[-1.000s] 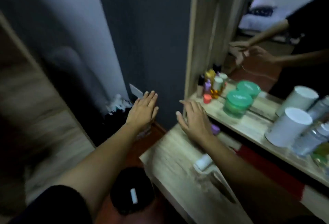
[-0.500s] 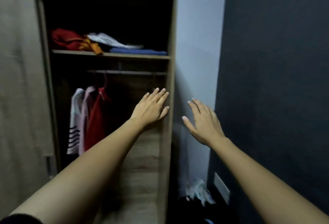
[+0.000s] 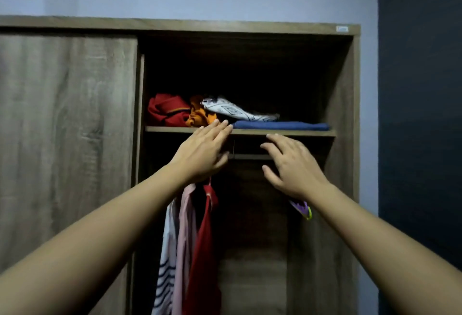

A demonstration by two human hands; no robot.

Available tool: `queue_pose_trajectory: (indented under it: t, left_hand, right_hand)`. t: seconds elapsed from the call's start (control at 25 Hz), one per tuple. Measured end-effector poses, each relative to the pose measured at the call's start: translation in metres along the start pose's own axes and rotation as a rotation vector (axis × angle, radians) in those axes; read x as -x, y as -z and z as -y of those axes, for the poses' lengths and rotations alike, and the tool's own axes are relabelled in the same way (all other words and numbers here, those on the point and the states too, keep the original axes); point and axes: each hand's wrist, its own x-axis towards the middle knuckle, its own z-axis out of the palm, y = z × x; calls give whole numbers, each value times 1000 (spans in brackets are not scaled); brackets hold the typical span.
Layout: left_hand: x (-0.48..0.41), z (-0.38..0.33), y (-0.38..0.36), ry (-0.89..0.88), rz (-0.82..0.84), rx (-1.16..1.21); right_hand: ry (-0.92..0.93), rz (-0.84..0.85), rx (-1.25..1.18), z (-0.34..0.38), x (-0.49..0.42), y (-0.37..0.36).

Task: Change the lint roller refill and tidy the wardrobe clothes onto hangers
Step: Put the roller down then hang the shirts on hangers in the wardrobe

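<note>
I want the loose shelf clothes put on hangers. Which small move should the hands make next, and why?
Probably the left hand should reach slightly forward and grip the crumpled orange cloth: its straight fingers lie at the wooden shelf edge beside it, and the right hand holds nothing.
</note>
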Motion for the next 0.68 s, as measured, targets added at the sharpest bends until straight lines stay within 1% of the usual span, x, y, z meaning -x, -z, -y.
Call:
queue_pose_trajectory:
  t: [0.08, 0.28, 0.4, 0.48, 0.56, 0.68]
  left_hand:
    - [-16, 23, -16, 6, -31, 19]
    - [-82, 59, -45, -11, -144, -24]
    - [-121, 66, -55, -6, -153, -38]
    - [-149, 68, -59, 21, -111, -87]
    - [-179, 70, -65, 49, -19, -172]
    - [-209, 68, -79, 66, 117, -308]
  right_hand:
    - [32, 2, 45, -3, -24, -17]
    - [33, -43, 99, -34, -91, -49]
    - [27, -60, 121, -52, -126, -68]
    - [32, -101, 120, -62, -144, -75]
    - [50, -128, 110, -70, -160, -87]
    - [81, -104, 109, -79, -176, -106]
